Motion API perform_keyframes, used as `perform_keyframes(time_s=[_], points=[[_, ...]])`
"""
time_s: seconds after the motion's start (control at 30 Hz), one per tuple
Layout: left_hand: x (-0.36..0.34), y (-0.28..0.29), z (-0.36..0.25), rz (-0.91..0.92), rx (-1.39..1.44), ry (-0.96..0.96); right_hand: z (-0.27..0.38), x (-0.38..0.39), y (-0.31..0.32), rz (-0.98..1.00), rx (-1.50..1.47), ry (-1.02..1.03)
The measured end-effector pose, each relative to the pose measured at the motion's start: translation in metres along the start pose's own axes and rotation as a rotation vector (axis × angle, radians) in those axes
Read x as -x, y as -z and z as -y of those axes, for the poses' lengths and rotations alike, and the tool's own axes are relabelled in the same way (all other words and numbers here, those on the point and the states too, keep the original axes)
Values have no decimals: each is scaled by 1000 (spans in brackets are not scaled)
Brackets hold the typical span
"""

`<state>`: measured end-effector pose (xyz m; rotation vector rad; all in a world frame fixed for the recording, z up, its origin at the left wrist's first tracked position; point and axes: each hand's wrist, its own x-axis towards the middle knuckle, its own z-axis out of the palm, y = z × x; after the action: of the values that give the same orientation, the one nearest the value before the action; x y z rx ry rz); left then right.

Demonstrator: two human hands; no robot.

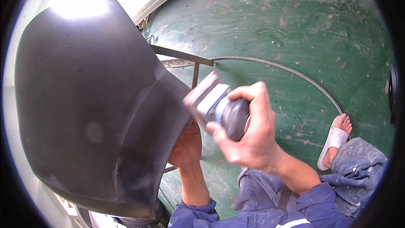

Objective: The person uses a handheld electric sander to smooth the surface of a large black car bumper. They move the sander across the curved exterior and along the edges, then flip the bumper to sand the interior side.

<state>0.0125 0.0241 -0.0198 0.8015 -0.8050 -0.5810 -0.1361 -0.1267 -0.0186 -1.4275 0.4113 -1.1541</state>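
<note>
My right hand [258, 141] is closed around a palm sander [236, 118] with a dark rounded top, a pale body and a flat rectangular pad. The sander is tilted, its pad facing the right edge of a large dark curved car-body panel [88, 88]. Motion blurs the pad, and I cannot tell whether it touches that edge. Beneath the same edge is my left hand [185, 145], its wrist coming up from below. Its fingers are hidden behind the panel, so their grip does not show. Paler scuffed streaks run along the panel's crease.
A metal stand [181, 55] shows behind the panel. From it a grey hose [287, 67] curves across the green floor [295, 29] to my foot in a white slipper [335, 139]. A bright lamp [80, 2] glares at the panel's far end.
</note>
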Motion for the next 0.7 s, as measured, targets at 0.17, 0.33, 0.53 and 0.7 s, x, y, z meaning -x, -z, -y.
perform_keyframes(time_s=[0.17,0.33,0.53,0.7], points=[[23,13,3,-35,-151,88,33,34,-19,100,-91,159],[6,1,-2,3,-109,65,22,7,0,97,-83,44],[-3,-22,0,-54,194,-14,2,-11,10,123,-114,-89],[-2,-14,-1,-15,-86,-3,4,1,7,150,-102,-73]])
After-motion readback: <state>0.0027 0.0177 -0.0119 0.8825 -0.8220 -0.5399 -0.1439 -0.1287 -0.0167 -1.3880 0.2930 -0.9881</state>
